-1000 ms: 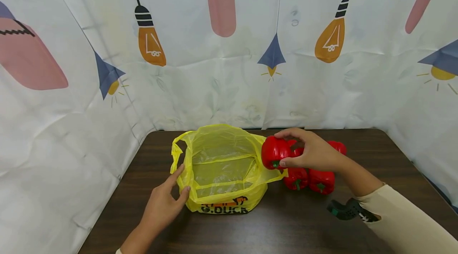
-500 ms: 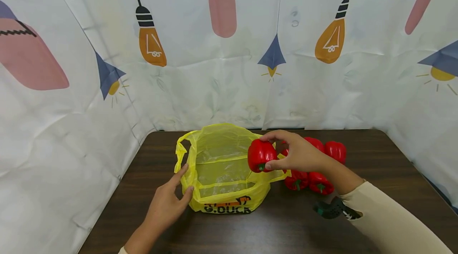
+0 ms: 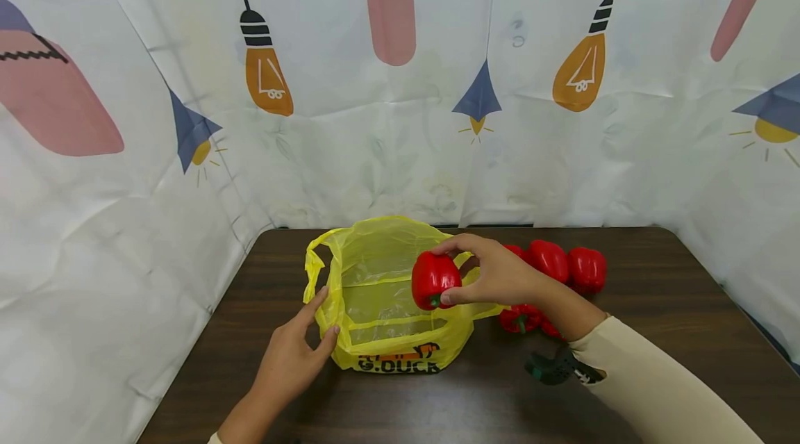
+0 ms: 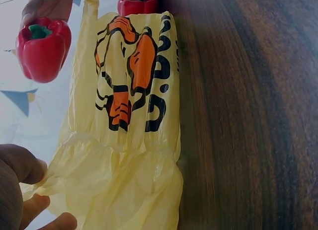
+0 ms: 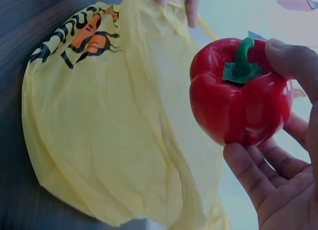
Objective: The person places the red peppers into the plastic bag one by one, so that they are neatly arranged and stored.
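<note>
My right hand [image 3: 496, 274] holds a red bell pepper [image 3: 434, 281] over the right side of the opening of a yellow plastic bag [image 3: 400, 354]. In the right wrist view, thumb and fingers grip this pepper [image 5: 238, 103], its green stem facing the camera. The bag stands with its mouth spread, black lettering and an orange print on its front. My left hand [image 3: 290, 354] holds the bag's left rim. In the left wrist view, thumb and fingertips of that hand [image 4: 30, 195] lie on either side of the thin plastic.
Several more red bell peppers [image 3: 550, 260] lie on the dark wooden table [image 3: 650, 305] right of the bag, some partly hidden by my right arm. Behind the table hangs a white curtain [image 3: 400, 145] printed with lamps. A dark band [image 3: 550, 367] shows at my right sleeve.
My right hand has carried the pepper left, from beside the other peppers to over the bag's opening. The bag and my left hand have shifted slightly right.
</note>
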Action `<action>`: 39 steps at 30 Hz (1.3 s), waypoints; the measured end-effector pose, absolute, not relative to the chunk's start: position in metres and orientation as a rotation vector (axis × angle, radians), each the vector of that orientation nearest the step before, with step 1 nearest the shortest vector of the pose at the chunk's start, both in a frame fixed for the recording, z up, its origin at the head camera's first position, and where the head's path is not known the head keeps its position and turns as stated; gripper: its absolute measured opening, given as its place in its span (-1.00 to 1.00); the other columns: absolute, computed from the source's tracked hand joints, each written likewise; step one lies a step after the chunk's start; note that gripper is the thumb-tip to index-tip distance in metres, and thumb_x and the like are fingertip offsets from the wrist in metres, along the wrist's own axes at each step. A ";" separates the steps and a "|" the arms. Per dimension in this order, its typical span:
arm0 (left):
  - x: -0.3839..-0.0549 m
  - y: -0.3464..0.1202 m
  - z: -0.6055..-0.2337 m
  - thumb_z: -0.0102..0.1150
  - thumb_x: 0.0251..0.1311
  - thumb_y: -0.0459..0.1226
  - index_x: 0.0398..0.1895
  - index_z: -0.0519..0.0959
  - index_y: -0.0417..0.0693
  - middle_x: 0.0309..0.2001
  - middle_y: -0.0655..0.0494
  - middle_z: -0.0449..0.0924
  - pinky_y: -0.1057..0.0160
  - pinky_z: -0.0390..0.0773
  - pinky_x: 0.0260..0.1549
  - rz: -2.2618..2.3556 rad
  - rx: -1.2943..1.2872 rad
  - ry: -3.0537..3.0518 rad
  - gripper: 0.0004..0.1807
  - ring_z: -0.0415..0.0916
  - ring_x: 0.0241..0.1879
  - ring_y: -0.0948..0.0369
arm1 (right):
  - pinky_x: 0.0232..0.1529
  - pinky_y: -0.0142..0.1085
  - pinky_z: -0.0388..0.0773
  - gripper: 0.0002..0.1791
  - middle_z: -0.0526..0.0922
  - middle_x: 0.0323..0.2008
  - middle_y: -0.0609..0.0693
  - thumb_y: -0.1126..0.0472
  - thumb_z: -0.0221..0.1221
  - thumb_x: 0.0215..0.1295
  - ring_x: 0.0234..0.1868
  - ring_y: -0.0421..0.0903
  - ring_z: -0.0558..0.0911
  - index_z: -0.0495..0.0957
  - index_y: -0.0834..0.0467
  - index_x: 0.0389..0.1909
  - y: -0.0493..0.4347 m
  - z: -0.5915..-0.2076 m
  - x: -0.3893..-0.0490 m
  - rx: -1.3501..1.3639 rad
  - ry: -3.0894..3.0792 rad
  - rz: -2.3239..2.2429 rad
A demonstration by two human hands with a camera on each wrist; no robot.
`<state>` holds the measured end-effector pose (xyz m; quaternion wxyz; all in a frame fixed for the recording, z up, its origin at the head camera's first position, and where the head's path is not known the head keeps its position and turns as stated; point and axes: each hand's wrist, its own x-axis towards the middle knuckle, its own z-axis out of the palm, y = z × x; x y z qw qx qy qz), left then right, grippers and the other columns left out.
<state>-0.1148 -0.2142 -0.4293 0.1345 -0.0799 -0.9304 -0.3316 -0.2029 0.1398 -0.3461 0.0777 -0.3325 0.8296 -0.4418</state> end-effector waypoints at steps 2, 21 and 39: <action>-0.114 -0.214 -0.429 0.42 0.25 -0.29 0.54 0.31 -0.05 -0.67 0.28 0.60 -0.04 0.67 -0.28 -0.947 -0.239 -2.690 -0.21 0.73 -0.37 0.06 | -0.02 -0.05 0.67 -0.27 0.55 0.14 -0.15 0.01 0.57 0.05 0.10 -0.04 0.53 0.52 -0.02 0.27 0.135 -0.348 -0.203 -1.008 2.476 -1.318; -0.116 -0.215 -0.429 0.42 0.25 -0.29 0.53 0.33 -0.08 -0.57 0.22 0.61 -0.05 0.65 -0.21 -0.944 -0.243 -2.687 -0.22 0.71 -0.40 0.12 | -0.02 -0.08 0.67 -0.31 0.58 0.07 -0.11 0.05 0.54 0.10 0.06 -0.07 0.54 0.55 0.11 0.25 0.090 -0.363 -0.210 -1.082 2.392 -1.312; -0.117 -0.215 -0.434 0.45 0.20 -0.32 0.51 0.36 -0.13 0.02 -0.21 0.69 -0.21 0.62 -0.05 -0.929 -0.285 -2.630 -0.21 0.72 -0.14 -0.03 | -0.18 -0.33 0.66 -0.31 0.58 0.03 -0.12 0.02 0.54 0.07 -0.07 -0.07 0.64 0.55 0.04 0.24 0.059 -0.385 -0.213 -0.994 2.429 -1.217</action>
